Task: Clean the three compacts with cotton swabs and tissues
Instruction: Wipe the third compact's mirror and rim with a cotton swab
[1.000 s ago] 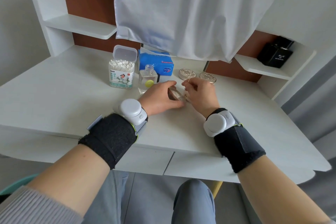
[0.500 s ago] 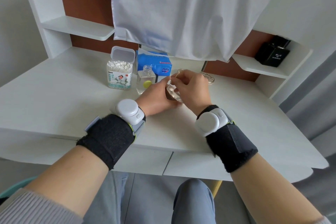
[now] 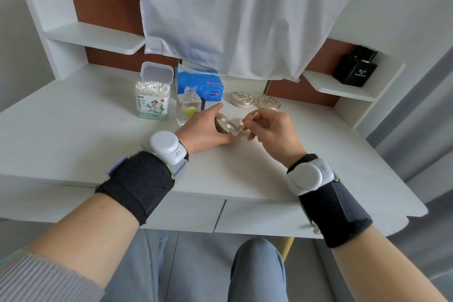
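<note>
Both your forearms reach forward from the desk's near edge, each bound in a black wrist wrap with a white puck on top. Your left hand (image 3: 206, 130) lies low on the white desk (image 3: 73, 135), palm turned inward, thumb and fingers curled round the open compact (image 3: 223, 124) and steadying it on the surface in front of you – the forefinger stretches out past its far rim. Your right hand (image 3: 274, 130) hovers just beside it, wrist lifted, thumb and forefinger pinching a cotton swab (image 3: 248, 120) that slants down to the left, its lower tip at the compact; the other fingers fold loosely beneath.

Behind your left hand stand a glass bottle (image 3: 187, 105) and an open box of cotton swabs (image 3: 152, 100), with a blue tissue pack (image 3: 201, 84) beyond. To the right lie a closed silver compact (image 3: 242, 98) and a second closed compact (image 3: 268, 102), side by side. A white cloth (image 3: 232, 19) hangs over the back – a black perfume bottle (image 3: 355, 68) sits on the right-hand shelf.
</note>
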Available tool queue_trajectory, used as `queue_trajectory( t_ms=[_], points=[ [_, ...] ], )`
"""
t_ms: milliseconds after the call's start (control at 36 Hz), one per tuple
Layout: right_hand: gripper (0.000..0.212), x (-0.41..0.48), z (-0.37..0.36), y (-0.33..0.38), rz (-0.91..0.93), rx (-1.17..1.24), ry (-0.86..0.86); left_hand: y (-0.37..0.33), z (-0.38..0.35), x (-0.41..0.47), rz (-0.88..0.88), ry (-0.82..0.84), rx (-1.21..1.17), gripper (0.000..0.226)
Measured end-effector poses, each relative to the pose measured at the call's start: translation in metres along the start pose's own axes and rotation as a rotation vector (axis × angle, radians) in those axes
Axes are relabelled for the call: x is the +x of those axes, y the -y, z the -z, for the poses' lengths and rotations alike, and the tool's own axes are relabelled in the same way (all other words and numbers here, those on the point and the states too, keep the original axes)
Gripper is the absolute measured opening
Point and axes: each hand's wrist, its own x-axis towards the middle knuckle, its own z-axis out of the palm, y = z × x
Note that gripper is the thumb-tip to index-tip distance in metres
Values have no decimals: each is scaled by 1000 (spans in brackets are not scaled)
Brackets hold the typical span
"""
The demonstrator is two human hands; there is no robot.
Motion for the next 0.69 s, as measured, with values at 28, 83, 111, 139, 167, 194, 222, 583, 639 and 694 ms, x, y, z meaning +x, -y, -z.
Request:
queue_trajectory(
  t_ms=[28, 83, 111, 139, 167, 194, 222, 583, 639, 694],
  points=[
    [12, 1, 1, -2, -12, -13, -4, 0, 0, 0, 1, -2, -7, 99],
    [13, 4, 3, -4, -21, -55, -10, 1, 0, 0, 2, -3, -13, 99],
    [16, 6, 4, -5, -19, -81, -14, 1, -1, 0, -1, -3, -12, 99],
    [19, 7, 4, -6, -17, -108, -19, 1, -1, 0, -4, -5, -10, 99],
    [22, 9, 4, -7, -16, -136, -25, 1, 0, 0, -7, -6, -6, 99],
    [25, 10, 3, -7, -17, -162, -35, 1, 0, 0, -10, -6, -5, 99],
    [26, 12, 3, -8, -21, -182, -47, 1, 0, 0, -13, -6, -5, 98],
    [13, 26, -12, -12, 63, -322, -158, 4, -1, 3, -43, -36, -42, 92],
    [14, 26, -12, -14, 52, -292, -192, 6, -2, 4, -44, -39, -45, 91],
    [14, 27, -12, -17, 45, -256, -206, 6, -2, 5, -47, -41, -47, 90]
  ],
)
